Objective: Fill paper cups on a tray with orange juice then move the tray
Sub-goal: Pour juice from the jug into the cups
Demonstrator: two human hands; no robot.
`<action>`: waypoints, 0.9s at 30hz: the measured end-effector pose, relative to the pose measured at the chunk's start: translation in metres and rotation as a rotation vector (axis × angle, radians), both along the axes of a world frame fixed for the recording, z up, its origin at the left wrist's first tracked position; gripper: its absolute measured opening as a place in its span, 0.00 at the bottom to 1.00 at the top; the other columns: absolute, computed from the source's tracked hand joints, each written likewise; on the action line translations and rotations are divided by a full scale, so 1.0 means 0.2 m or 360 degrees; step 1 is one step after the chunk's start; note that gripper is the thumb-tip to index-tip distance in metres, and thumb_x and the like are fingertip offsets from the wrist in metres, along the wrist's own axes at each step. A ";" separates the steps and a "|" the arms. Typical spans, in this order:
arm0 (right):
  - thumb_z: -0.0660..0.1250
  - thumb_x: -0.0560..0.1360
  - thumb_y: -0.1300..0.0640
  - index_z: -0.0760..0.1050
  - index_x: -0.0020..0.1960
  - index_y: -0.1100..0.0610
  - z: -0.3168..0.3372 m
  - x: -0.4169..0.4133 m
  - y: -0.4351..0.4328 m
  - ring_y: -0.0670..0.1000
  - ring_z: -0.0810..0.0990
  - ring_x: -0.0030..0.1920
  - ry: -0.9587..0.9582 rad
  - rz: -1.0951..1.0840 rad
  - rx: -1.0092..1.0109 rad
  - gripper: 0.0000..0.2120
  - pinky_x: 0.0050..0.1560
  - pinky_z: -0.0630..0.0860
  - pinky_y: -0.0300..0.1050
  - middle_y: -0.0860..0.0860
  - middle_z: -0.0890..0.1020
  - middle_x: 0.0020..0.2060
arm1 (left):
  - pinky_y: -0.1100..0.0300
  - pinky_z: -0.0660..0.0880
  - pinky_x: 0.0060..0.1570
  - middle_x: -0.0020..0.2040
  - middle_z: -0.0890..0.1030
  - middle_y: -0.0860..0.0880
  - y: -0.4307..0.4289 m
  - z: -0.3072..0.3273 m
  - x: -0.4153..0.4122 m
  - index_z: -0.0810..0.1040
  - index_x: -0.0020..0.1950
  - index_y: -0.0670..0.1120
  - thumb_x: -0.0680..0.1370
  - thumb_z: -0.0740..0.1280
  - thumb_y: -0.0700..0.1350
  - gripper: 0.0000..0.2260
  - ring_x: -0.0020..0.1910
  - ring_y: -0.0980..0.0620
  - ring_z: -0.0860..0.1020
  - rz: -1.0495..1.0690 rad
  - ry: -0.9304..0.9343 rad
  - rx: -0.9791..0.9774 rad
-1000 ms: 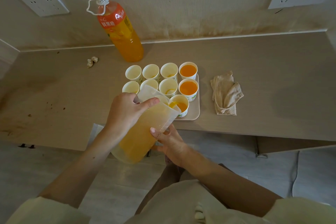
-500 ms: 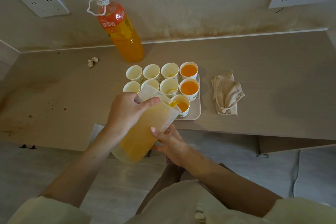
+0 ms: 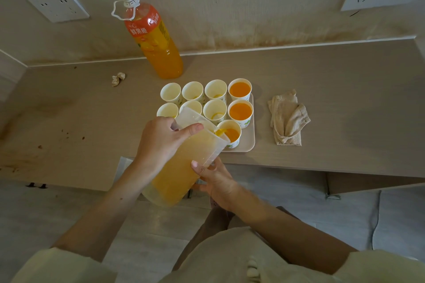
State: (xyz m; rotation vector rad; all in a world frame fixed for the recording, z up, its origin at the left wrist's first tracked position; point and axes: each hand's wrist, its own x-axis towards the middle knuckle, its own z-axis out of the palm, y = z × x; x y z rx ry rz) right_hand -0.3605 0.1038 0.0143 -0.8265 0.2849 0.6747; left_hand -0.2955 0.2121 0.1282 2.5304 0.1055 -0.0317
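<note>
A clear plastic pitcher [image 3: 184, 163] of orange juice is tilted over the tray's near right corner. My left hand [image 3: 161, 142] grips its upper side and my right hand [image 3: 216, 181] holds it from below. Juice runs from the spout into the near right paper cup [image 3: 230, 133], which is partly filled. Behind it two cups [image 3: 240, 110] [image 3: 239, 89] hold juice to near the rim. Several other white cups, such as the far left one [image 3: 170, 92], look empty or hold a trace. All stand on a beige tray [image 3: 249, 142]. The pitcher hides part of the near row.
A large orange juice bottle [image 3: 154, 39] stands at the back by the wall. A crumpled beige cloth [image 3: 287, 119] lies right of the tray. A small wad of paper [image 3: 118, 78] sits at the left. The table's front edge [image 3: 299, 167] runs just below the tray.
The juice level in the near right cup has risen a little. Both hands and the pitcher have stayed almost still.
</note>
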 end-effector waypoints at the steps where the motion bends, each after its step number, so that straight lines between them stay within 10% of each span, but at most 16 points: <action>1: 0.84 0.49 0.39 0.59 0.72 0.46 0.00 0.00 0.00 0.56 0.72 0.66 0.0001 0.0000 0.0003 0.58 0.62 0.75 0.61 0.50 0.73 0.65 | 0.57 0.61 0.30 0.26 0.64 0.51 0.00 0.00 0.00 0.65 0.28 0.44 0.66 0.73 0.63 0.27 0.26 0.53 0.64 0.0000 -0.0002 0.0008; 27: 0.81 0.57 0.43 0.58 0.73 0.46 -0.02 0.01 -0.05 0.56 0.72 0.67 0.0020 -0.0001 0.0018 0.52 0.64 0.73 0.64 0.51 0.73 0.66 | 0.56 0.61 0.31 0.26 0.64 0.49 -0.06 0.01 0.02 0.65 0.28 0.44 0.66 0.72 0.64 0.27 0.27 0.52 0.63 -0.0037 -0.0009 0.0047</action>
